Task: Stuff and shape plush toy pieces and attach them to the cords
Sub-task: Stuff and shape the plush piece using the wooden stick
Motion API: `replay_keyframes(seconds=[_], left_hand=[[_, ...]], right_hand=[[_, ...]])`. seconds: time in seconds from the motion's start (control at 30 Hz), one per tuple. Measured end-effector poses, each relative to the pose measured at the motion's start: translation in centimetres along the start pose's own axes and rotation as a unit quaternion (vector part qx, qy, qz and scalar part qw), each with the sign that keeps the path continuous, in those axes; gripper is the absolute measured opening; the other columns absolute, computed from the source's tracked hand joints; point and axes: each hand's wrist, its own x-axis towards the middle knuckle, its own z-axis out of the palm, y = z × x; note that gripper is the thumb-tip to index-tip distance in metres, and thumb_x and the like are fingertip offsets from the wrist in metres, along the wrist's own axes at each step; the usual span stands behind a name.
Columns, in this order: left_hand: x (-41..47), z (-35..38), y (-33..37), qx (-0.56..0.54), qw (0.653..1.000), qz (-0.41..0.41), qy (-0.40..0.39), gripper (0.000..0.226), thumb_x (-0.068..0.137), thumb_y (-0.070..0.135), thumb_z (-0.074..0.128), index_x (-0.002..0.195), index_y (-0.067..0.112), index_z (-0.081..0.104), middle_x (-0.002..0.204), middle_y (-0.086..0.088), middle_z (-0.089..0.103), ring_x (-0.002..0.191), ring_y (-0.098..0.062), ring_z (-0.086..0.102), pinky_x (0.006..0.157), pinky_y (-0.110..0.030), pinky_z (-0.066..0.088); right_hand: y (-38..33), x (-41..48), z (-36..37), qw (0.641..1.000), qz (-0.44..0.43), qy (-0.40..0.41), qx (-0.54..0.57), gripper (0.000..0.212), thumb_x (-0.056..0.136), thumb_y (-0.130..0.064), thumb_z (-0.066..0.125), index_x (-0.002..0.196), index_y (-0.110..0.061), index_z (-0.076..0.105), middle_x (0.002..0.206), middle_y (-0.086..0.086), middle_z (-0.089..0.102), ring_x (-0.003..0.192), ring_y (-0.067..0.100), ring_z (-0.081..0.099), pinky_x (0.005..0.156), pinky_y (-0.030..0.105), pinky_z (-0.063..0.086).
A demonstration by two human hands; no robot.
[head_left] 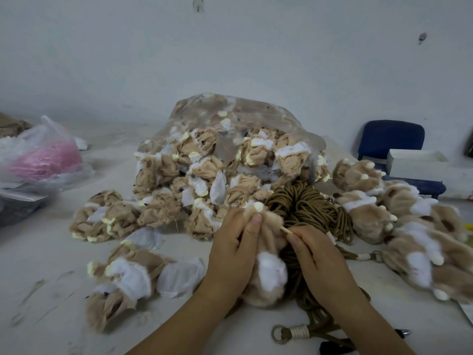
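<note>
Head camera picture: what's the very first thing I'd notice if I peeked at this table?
Probably the big clear bag in the middle, spilling tan and white plush pieces onto the table. Right in front, the left hand grips a fluffy plush toy while the right hand pinches a thin stick against it, beside a bundle of brown cords. Furry finished toys lie on the right.

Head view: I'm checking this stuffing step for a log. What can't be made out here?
Tip of the thin wooden stick pinched by the right hand: head view, buried in the tan-and-white plush toy piece in the left hand.
Pink contents of the translucent plastic bag: head view, veiled by the plastic.
Black object beside the brown cords: head view, cut off by the bottom edge.
</note>
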Motion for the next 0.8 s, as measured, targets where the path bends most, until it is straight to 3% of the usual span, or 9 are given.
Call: replay_keyframes(seconds=[0.1, 0.2, 0.3, 0.37, 0.43, 0.57, 0.7, 0.8], left_hand=[[0.1, 0.1, -0.2, 0.011, 0.999, -0.025, -0.027, 0.028, 0.099, 0.022, 0.056, 0.080, 0.002, 0.057, 0.078, 0.002, 0.054, 0.073, -0.008, 0.052, 0.067, -0.015, 0.041], [0.0, 0.5, -0.7, -0.004, 0.997, -0.048, -0.052, 0.030, 0.096, 0.029, 0.062, 0.079, 0.003, 0.060, 0.081, 0.000, 0.061, 0.075, -0.008, 0.057, 0.066, -0.013, 0.044], [-0.2, 0.6, -0.6, -0.009, 0.993, -0.073, -0.087, 0.016, 0.085, 0.054, 0.058, 0.087, 0.041, 0.066, 0.089, 0.015, 0.067, 0.080, 0.004, 0.062, 0.072, -0.012, 0.048], [-0.3, 0.6, -0.4, -0.009, 0.990, -0.081, -0.113, 0.015, 0.081, 0.062, 0.055, 0.094, 0.060, 0.062, 0.098, 0.024, 0.069, 0.089, 0.005, 0.065, 0.075, -0.013, 0.051], [-0.3, 0.6, -0.4, 0.007, 0.991, -0.076, -0.113, 0.014, 0.083, 0.061, 0.055, 0.095, 0.059, 0.062, 0.097, 0.025, 0.069, 0.088, 0.005, 0.065, 0.071, -0.012, 0.050], [0.0, 0.3, -0.1, 0.028, 0.995, -0.060, -0.076, 0.020, 0.085, 0.058, 0.054, 0.088, 0.043, 0.065, 0.092, 0.022, 0.069, 0.082, 0.002, 0.064, 0.068, -0.014, 0.049], [0.2, 0.1, 0.6, -0.013, 0.998, -0.027, -0.058, 0.040, 0.088, 0.062, 0.046, 0.094, 0.026, 0.063, 0.092, 0.008, 0.066, 0.084, -0.005, 0.062, 0.071, -0.019, 0.049], [0.8, -0.2, 0.9, -0.037, 0.998, -0.025, -0.049, 0.023, 0.098, 0.044, 0.047, 0.102, 0.033, 0.067, 0.107, 0.021, 0.065, 0.105, 0.005, 0.059, 0.088, -0.011, 0.045]], right_hand=[[-0.1, 0.0, -0.1, 1.000, 0.016, 0.008, 0.006, 0.041, 0.092, -0.040, 0.034, 0.102, -0.016, 0.065, 0.096, -0.005, 0.062, 0.091, 0.008, 0.056, 0.080, 0.030, 0.047], [-0.1, -0.1, 0.1, 0.999, 0.026, 0.023, 0.016, 0.033, 0.096, -0.041, 0.034, 0.100, -0.022, 0.062, 0.092, -0.014, 0.060, 0.091, 0.000, 0.054, 0.076, 0.018, 0.043], [0.0, -0.1, 0.2, 0.998, 0.034, 0.039, 0.028, 0.011, 0.097, -0.029, 0.045, 0.096, -0.031, 0.056, 0.089, -0.019, 0.058, 0.093, -0.003, 0.053, 0.072, 0.011, 0.041], [0.0, -0.1, 0.2, 0.998, 0.038, 0.040, 0.034, 0.011, 0.096, -0.023, 0.048, 0.094, -0.032, 0.055, 0.087, -0.018, 0.059, 0.092, -0.003, 0.053, 0.071, 0.012, 0.041], [0.0, -0.1, 0.2, 0.997, 0.047, 0.032, 0.044, 0.011, 0.096, -0.029, 0.045, 0.092, -0.031, 0.055, 0.086, -0.015, 0.060, 0.088, -0.002, 0.053, 0.070, 0.017, 0.042], [-0.2, -0.2, 0.3, 0.996, 0.057, 0.018, 0.067, 0.031, 0.088, -0.050, 0.031, 0.086, -0.029, 0.053, 0.081, -0.010, 0.058, 0.080, 0.001, 0.053, 0.066, 0.017, 0.041], [0.1, -0.1, 0.3, 0.997, 0.046, 0.021, 0.049, 0.037, 0.095, -0.046, 0.031, 0.089, -0.020, 0.057, 0.081, -0.008, 0.057, 0.078, 0.007, 0.053, 0.071, 0.032, 0.044], [0.3, 0.0, 0.2, 0.999, 0.027, 0.016, 0.027, 0.031, 0.098, -0.037, 0.036, 0.088, -0.018, 0.058, 0.082, -0.010, 0.056, 0.080, 0.007, 0.053, 0.076, 0.037, 0.045]])
